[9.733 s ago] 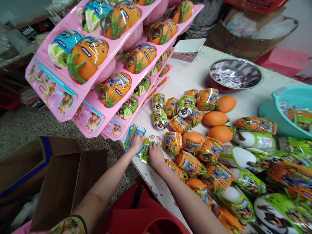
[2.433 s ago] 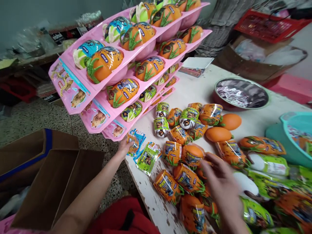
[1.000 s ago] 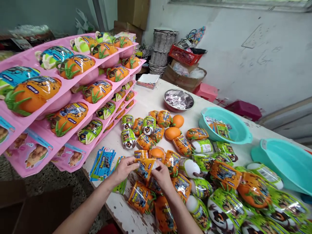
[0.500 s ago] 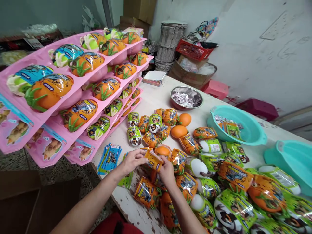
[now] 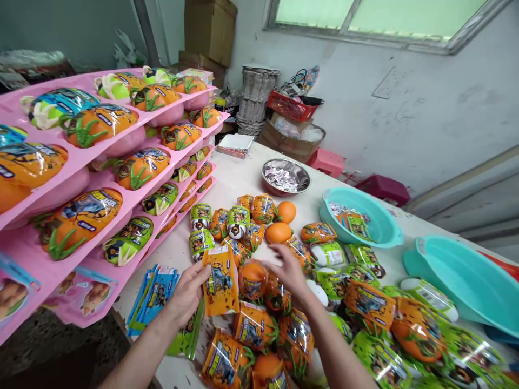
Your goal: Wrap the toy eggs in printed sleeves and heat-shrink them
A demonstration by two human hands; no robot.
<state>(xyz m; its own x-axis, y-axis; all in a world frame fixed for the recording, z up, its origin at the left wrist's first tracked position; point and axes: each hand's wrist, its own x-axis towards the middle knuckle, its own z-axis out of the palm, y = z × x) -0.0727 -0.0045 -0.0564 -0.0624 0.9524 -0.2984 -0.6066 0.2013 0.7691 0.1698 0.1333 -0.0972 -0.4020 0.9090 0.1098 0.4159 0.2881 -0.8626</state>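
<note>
My left hand [image 5: 190, 292] pinches the left edge of a flat orange printed plastic bag [image 5: 221, 286], held upright above the table. My right hand [image 5: 290, 273] has its fingers spread and holds nothing that I can see. It hovers among the toys, just below a bare orange egg-shaped toy [image 5: 278, 233] and to the right of a wrapped orange egg [image 5: 252, 280]. Blue flat bags [image 5: 154, 297] lie in a stack left of my left hand, with green flat bags [image 5: 186, 335] below it. Several orange and green wrapped toys are spread around both hands.
Pink trays [image 5: 133, 135] of wrapped toys are stacked high at the left. A metal bowl [image 5: 298, 189] of small packets stands at the back. Two turquoise basins [image 5: 389, 229] line the right side, one with packets inside. A white-topped box [image 5: 235, 143] sits at the far edge.
The view has turned to the right and up. My hands have separated: the left keeps the orange bag, now upright, while the right has let go and reached forward with opened fingers.
</note>
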